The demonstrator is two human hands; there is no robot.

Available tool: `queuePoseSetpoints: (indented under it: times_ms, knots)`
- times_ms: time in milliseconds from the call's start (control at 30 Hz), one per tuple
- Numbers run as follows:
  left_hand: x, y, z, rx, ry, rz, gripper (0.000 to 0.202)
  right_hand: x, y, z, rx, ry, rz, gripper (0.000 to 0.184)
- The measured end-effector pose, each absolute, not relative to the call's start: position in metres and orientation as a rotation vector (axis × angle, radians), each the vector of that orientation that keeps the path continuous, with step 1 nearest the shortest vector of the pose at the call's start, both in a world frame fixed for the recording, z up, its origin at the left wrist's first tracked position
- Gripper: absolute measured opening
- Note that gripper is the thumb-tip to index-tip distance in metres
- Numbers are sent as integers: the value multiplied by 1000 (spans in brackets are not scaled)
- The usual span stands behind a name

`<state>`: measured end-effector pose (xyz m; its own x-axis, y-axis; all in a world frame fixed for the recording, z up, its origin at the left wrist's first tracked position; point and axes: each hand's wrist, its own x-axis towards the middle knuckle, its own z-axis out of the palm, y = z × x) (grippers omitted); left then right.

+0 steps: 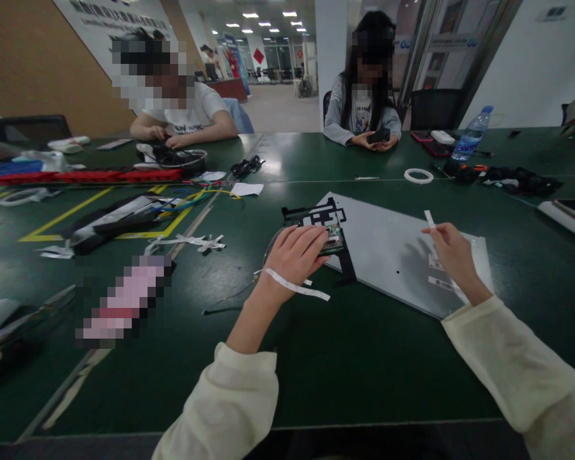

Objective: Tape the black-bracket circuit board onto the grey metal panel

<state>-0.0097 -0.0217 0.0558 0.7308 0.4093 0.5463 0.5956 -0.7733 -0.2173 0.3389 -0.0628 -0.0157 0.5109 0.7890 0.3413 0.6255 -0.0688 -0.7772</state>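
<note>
Cream sleeves [230, 396] reach in over the near edge of the green table [364, 370]. The left hand [297, 255] lies palm down on a small board [334, 235] with a black frame. The board sits at the left corner of a grey panel [393, 255], which lies flat near the middle of the table. The fingers are pressed together and slightly curled over the board; the wrist is low and the forearm runs straight back to the near edge. A wrist tape [297, 289] clings across that wrist with its ends loose.

The right hand [453, 252] is raised over the right part of the panel, bent up at the wrist. Thumb and forefinger pinch a short white strip [430, 219] that stands upright, and the other fingers are tucked in.

The strip looks limp enough to curl onto the fingers or fold on itself. The wrist tape could snag the sleeve or drop off. If the left hand eases its pressure, the board may slide across the panel.

Two people sit at the far edge with their hands busy, and a tape roll [418, 176] and a bottle [472, 134] lie towards the far right corner.
</note>
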Motion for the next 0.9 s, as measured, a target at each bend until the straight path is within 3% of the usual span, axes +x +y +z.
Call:
queuePoseSetpoints:
  times_ms: [233, 367, 667, 900]
  knots:
    - [6, -22, 43, -2627, -743, -652, 38, 324, -57, -24, -1460, -1018, 706, 33]
    - [37, -23, 35, -2689, -689, -529, 39, 304, -62, -20, -1394, -1019, 830, 35]
    - [120, 2, 12, -2910, -639, -316, 42, 329, -52, -30, -1306, -751, 547, 30]
    - [134, 4, 7, -2959, -717, -297, 48, 348, -46, -38, -1348, -701, 520, 27]
